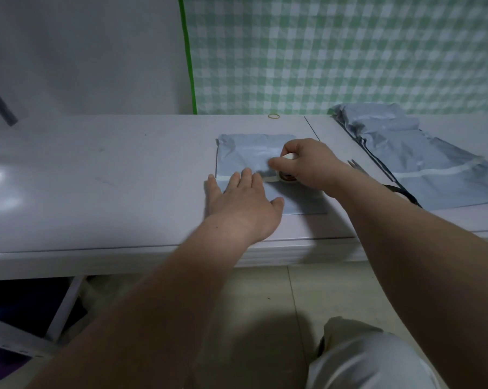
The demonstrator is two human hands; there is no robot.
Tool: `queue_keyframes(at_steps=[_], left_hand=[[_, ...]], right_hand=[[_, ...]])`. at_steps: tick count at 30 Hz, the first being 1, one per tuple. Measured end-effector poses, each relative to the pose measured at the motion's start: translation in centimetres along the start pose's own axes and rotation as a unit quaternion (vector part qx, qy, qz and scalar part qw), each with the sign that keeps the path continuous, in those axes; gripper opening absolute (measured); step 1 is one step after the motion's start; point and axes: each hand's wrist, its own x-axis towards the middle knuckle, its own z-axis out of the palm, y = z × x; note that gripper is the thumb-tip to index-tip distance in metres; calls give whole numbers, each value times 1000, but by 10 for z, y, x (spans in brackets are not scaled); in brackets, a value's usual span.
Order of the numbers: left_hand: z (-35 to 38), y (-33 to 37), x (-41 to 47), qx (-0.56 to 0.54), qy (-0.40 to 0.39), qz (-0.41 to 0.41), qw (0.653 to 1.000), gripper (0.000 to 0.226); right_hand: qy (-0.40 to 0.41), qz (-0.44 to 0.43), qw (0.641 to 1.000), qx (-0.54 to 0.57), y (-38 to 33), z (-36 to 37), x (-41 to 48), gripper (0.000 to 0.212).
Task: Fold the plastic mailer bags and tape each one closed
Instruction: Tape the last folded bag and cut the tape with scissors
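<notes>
Mailer bag (245, 155), grey and folded, is seen lying flat on the white table (110, 178), near the middle of its top and a little back from the front edge. At the bag's near left part the left hand (241, 200) is laid flat, fingers straight and close together, thumb out to the side, so that the fold is pressed down. Just to the right of those fingertips a pale strip (270, 178) appears to be drawn from the tape roll (287, 177), which is stood on edge on the bag and gripped by the right hand (310, 164), fingers and thumb curled round it. The film is judged to be thin, light, limp and slippery. A fold in it would probably spring open if released, so it is better held by flat pressure over the folded edge than pinched, with the tape smoothed down from the held end. Farther right, scissors (354, 165) are partly hidden behind the right forearm, and a loose pile of further bags (422, 161) is spread at the table's right end, well apart from the bag being worked on.
</notes>
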Motion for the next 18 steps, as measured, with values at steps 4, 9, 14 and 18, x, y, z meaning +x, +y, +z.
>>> queue_keyframes(at_steps=[4,9,14,18], left_hand=[[-2,11,-2,-15,4,15,1000,68],[1,24,3,-39,24,43,998,66],[7,21,2,-49,26,42,998,70],[7,22,2,-49,16,33,998,70]], right_hand=[[7,2,1000,10,2,1,0,23],[20,0,1000,21,4,3,0,25],[62,12,993,98,14,7,-4,37],[84,16,991,105,18,7,-8,51]])
